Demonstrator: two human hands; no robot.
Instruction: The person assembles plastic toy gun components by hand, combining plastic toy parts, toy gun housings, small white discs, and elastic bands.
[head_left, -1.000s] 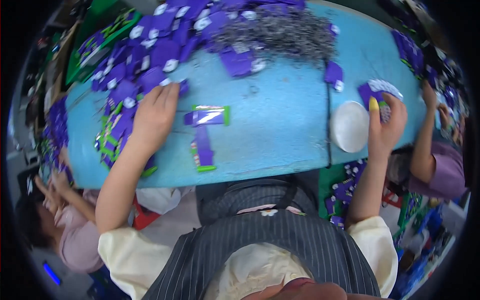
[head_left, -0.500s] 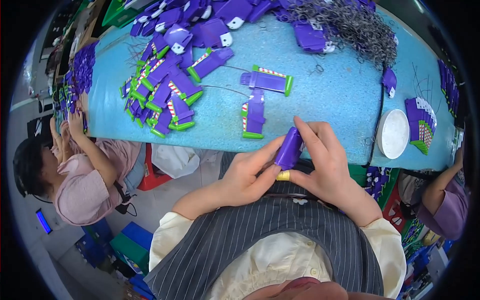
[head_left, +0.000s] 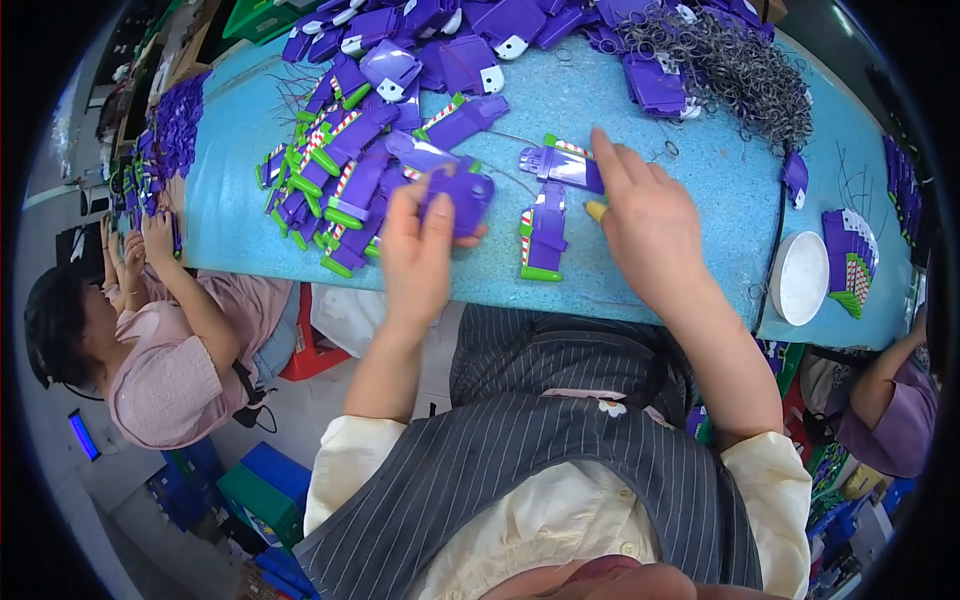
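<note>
Left hand: your left hand (head_left: 418,250) is pinching a purple plastic toy piece (head_left: 458,198) between thumb and fingers, just above the blue table (head_left: 640,270).
Right hand: your right hand (head_left: 645,222) is lying with fingers spread, fingertips touching a flat purple wing part with green tip (head_left: 560,165).
Nearby: a white round dish (head_left: 800,278) is sitting right of your wrist.

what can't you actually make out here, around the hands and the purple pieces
- Head view: the underside of the purple piece is covered by the left hand.
- Head view: the right hand hides the end of a purple winged piece.
- Head view: the wire rings are too small and tangled to count.
</note>
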